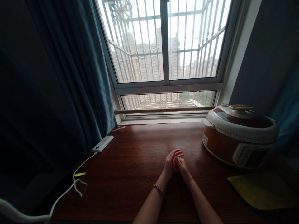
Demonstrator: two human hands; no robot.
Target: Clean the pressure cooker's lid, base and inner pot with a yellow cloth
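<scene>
My two hands meet over the middle of the brown wooden table (130, 174), pressed against each other. My left hand (169, 162) has its fingers stretched out and slightly spread, pointing to the right behind the other hand. A beaded bracelet (158, 188) circles the left wrist. My right hand (183, 168) is closed, its fingers curled against the left palm. Whatever its fingers hold, if anything, is hidden from view.
A multicooker (240, 137) stands at the right, with a yellow-green mat (263, 189) in front. A white power bank (102, 144) lies at the left; a white cable (62, 196) with a yellow tag (80, 174) runs from it. Behind are a blue curtain (93, 77) and barred window (166, 56).
</scene>
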